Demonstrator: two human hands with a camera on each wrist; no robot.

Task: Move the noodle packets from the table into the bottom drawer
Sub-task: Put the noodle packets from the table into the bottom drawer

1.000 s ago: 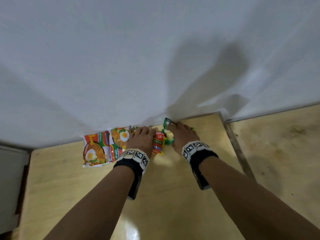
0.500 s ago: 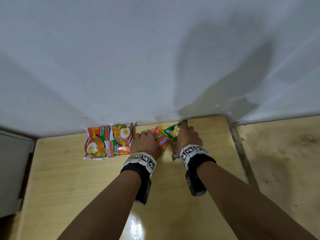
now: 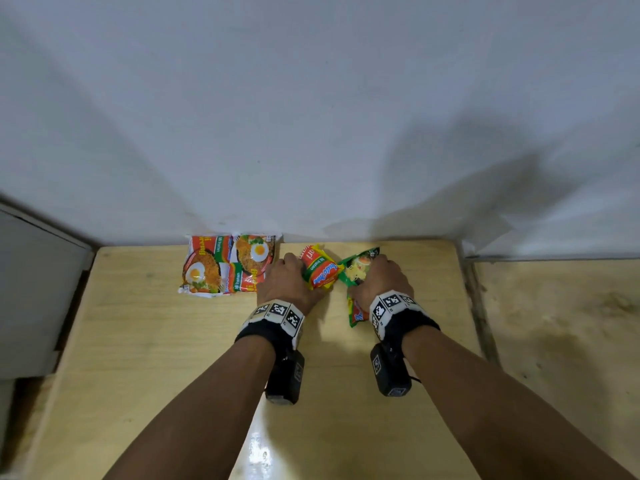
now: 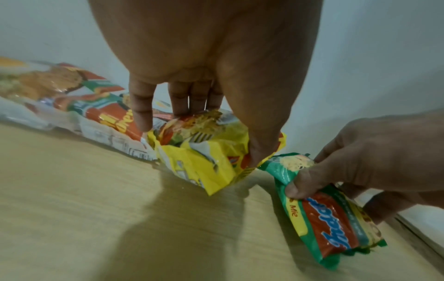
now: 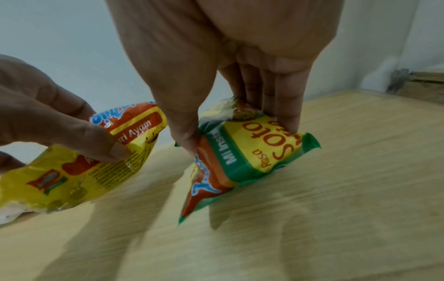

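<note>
- While both hands work at the back of the desk (image 3: 138,358), the left hand (image 3: 287,284) grips a yellow packet (image 3: 320,271), thumb on one side and fingers on the other, holding it tilted near the wall (image 3: 311,116).
- Seen from the right wrist, the yellow packet (image 5: 79,167) is crinkled, with a red band, a blue-and-white logo and the words "ri Ayam"; seen from the left wrist, it (image 4: 209,157) shows a noodle picture under the fingers (image 4: 141,112), and one corner looks to meet the desk.
- Just beside it, the right hand (image 3: 379,280) pinches a green packet (image 3: 356,271) between thumb and fingers and holds it on edge, its lower end at the desk.
- Its front (image 5: 250,152) has a green border, a yellow panel with red "Soto", a white "Mi Insta" strip and an orange-red side with a blue logo.
- Left of the left hand, two white packets (image 3: 227,266) lie flat side by side against the wall, each printed with fried noodles, an egg and red-green bands.
- Neither packet in the hands touches the other.
</note>
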